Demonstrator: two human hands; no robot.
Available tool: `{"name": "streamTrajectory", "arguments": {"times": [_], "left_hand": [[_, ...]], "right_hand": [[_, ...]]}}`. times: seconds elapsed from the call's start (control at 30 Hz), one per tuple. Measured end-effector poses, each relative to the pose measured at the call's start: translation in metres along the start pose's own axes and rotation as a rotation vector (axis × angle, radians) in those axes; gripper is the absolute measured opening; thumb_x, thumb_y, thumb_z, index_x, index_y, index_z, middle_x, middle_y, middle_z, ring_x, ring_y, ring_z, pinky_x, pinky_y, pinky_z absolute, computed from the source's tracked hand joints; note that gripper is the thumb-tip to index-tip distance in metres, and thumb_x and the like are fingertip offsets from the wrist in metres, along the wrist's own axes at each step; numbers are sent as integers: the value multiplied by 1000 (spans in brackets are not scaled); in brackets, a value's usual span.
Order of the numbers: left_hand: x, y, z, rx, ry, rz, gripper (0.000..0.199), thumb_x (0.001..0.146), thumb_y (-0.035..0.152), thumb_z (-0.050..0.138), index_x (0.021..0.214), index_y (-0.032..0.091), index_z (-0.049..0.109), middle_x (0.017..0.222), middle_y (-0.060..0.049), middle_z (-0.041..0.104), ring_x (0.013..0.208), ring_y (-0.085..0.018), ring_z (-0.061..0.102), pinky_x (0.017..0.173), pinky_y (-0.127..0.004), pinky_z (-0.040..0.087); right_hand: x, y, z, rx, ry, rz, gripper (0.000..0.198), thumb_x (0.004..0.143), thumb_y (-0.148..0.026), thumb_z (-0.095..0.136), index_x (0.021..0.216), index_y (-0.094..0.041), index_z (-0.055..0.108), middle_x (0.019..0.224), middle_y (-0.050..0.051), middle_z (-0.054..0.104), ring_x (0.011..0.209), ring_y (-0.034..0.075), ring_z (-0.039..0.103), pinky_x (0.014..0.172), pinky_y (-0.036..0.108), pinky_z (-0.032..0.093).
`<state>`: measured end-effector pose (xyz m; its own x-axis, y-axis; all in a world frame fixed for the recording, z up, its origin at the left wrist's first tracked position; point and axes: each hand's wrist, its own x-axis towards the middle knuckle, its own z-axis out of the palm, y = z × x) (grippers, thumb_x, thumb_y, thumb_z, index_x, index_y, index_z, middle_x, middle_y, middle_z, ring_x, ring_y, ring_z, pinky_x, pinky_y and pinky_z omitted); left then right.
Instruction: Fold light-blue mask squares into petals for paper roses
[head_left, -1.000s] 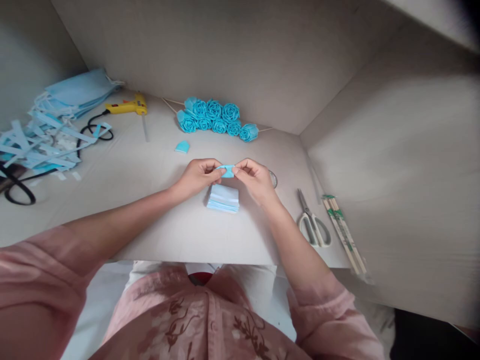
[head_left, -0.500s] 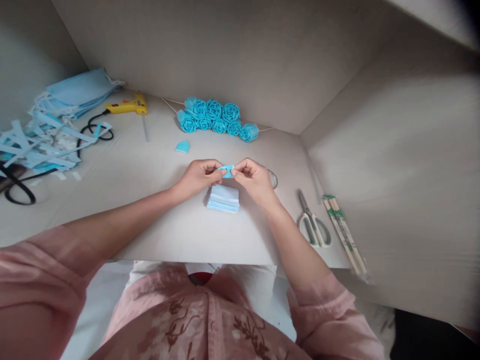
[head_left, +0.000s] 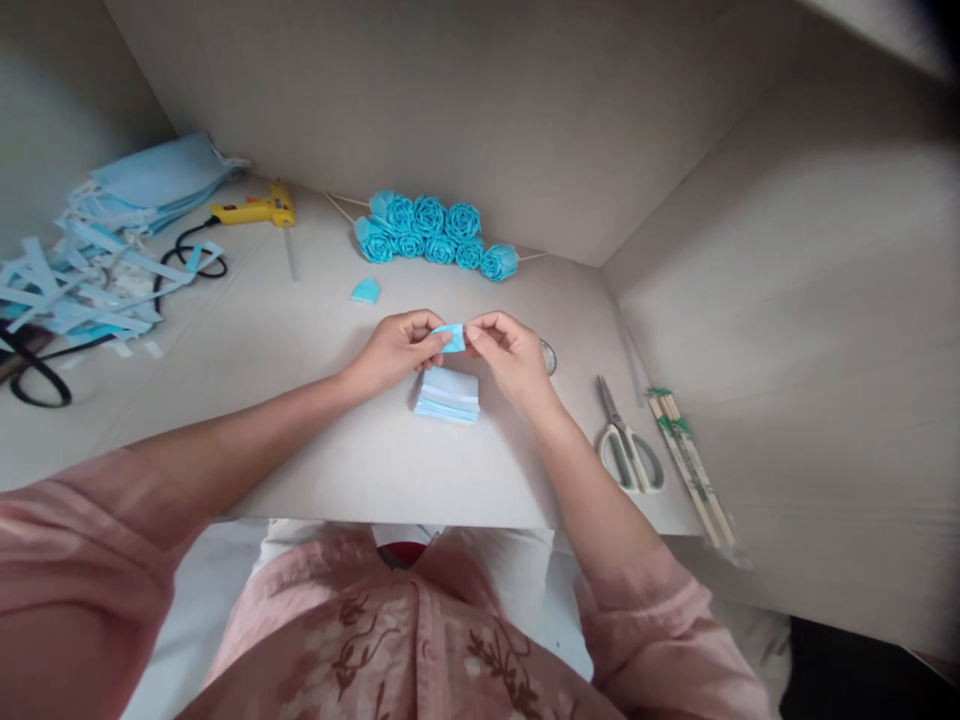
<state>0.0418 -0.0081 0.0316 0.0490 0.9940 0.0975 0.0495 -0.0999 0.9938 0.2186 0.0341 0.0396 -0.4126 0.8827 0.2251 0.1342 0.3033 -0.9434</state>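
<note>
Above the middle of the table, a small folded piece of blue mask fabric (head_left: 453, 339) is pinched between the thumb and fingers of my left hand (head_left: 401, 350). My right hand (head_left: 510, 355) is closed in a pinch at the right edge of that piece, its fingertips partly covering the corner. Just below both hands lies a stack of pale blue and white fabric pieces (head_left: 448, 393). A single folded blue piece with a pointed top (head_left: 365, 291) rests on the table to the upper left of my hands.
Blue fabric roses (head_left: 429, 232) on sticks lie at the back. To the left are a yellow glue gun (head_left: 259, 211), face masks (head_left: 161, 180) and cut strips (head_left: 90, 285). Scissors (head_left: 626, 445) and packed wooden sticks (head_left: 690, 465) lie right. A roll of tape (head_left: 550, 357) is partly behind my right hand.
My right fingers have shifted slightly up and back along the piece, so more of its right side shows. My left hand keeps its pinch almost in place.
</note>
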Motion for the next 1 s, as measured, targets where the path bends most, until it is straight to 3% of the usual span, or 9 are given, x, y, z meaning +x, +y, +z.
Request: {"name": "streamTrajectory", "arguments": {"times": [0.1,0.3,0.53,0.67,0.83,1.0], "left_hand": [[0,1,-1,-48,23,4,34,74,47,71,78,16,58,58,1,60,47,-7,50,47,-18,39],[0,0,0,-88,16,8,36,73,48,72,79,16,59,59,1,61,48,-7,50,47,-18,39],[0,-1,-1,-53,-3,26,35,75,48,71,78,16,58,59,1,60,49,-7,50,47,-18,40],[-1,-1,-1,-32,-2,26,35,76,49,69,78,16,57,59,1,60,49,-7,50,47,-18,40],[-2,2,1,7,-14,27,36,74,49,70,78,16,59,58,1,60,49,-8,51,47,-19,40],[-2,2,2,14,-10,14,33,73,46,73,77,16,59,57,2,60,48,-8,50,47,-18,40]], "right_hand": [[0,-2,-2,56,0,4,22,84,-43,62,85,-21,64,82,1,69,73,14,64,73,29,51],[0,0,-1,19,-53,14,24,77,-42,69,86,-22,61,78,-1,66,73,13,62,71,27,49],[2,6,-1,51,-75,29,21,78,-38,68,87,-21,61,72,-2,66,69,13,63,70,27,50],[0,0,0,79,-48,65,30,79,-47,67,95,-22,66,74,-1,67,70,13,63,70,28,51],[0,3,1,7,-56,55,28,76,-48,69,77,-20,66,72,-1,64,65,12,58,65,27,48],[1,7,0,-20,-55,32,22,77,-43,67,77,-21,65,72,-1,63,66,13,56,65,27,46]]}}
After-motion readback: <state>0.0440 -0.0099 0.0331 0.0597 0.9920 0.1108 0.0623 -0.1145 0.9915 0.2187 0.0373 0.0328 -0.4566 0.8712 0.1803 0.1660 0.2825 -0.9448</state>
